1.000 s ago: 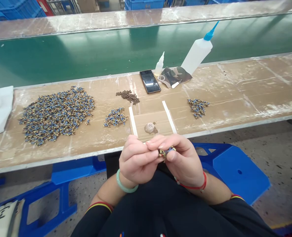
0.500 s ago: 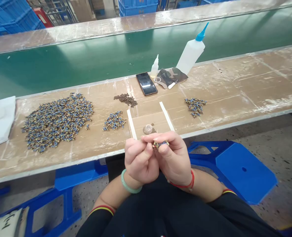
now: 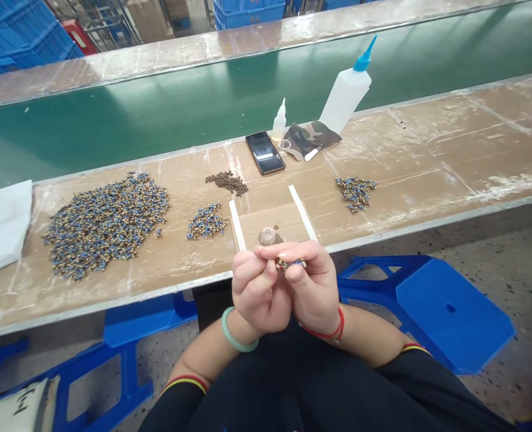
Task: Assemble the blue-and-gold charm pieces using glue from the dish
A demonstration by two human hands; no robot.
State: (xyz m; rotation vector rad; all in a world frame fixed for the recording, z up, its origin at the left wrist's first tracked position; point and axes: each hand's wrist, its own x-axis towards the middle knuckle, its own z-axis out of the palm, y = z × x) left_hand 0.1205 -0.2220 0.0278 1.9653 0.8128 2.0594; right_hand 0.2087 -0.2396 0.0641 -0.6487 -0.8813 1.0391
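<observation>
My left hand and my right hand are pressed together above my lap, just below the bench's front edge. Between their fingertips they pinch a small blue and gold part. My left wrist wears a green bangle, my right wrist a red cord. On the bench straight ahead lies a small blob of glue between two white strips. A large pile of blue and gold parts lies far left, a small pile nearer, another small pile to the right.
A heap of brown pieces, a black phone, a small glue bottle, a camouflage pouch and a big squeeze bottle with a blue nozzle sit at the bench's back. A green conveyor belt runs behind. Blue stools stand below.
My two hands have risen slightly toward the bench edge and closed tighter together around the small part. The view has tipped a little; nothing on the bench has moved.
</observation>
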